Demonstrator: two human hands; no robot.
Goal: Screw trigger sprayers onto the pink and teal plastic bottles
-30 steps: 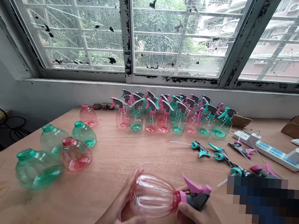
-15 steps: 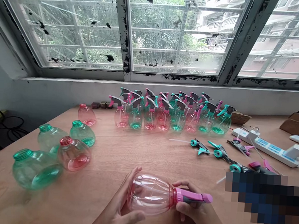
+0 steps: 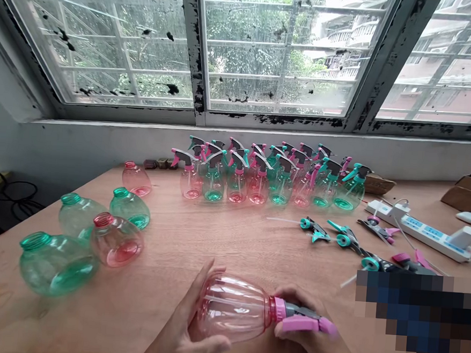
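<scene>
A clear pink spray bottle (image 3: 232, 308) lies sideways low in the middle of the view, just above the wooden table (image 3: 215, 239). My left hand (image 3: 186, 332) wraps round its rounded body from the base end. My right hand (image 3: 312, 343) grips the pink and grey trigger head (image 3: 302, 318) at the bottle's neck, with the pink lever pointing right.
Several capless green and pink bottles (image 3: 75, 240) lie at the left. Rows of finished spray bottles (image 3: 268, 176) stand at the back by the window sill. Loose trigger heads (image 3: 344, 240) and a white power strip (image 3: 425, 233) lie at the right, with a cardboard box (image 3: 466, 195) beyond.
The trigger head has been turned on the bottle's neck: its pink lever stood up a second ago and now lies lower, pointing right. Both hands stay on the bottle.
</scene>
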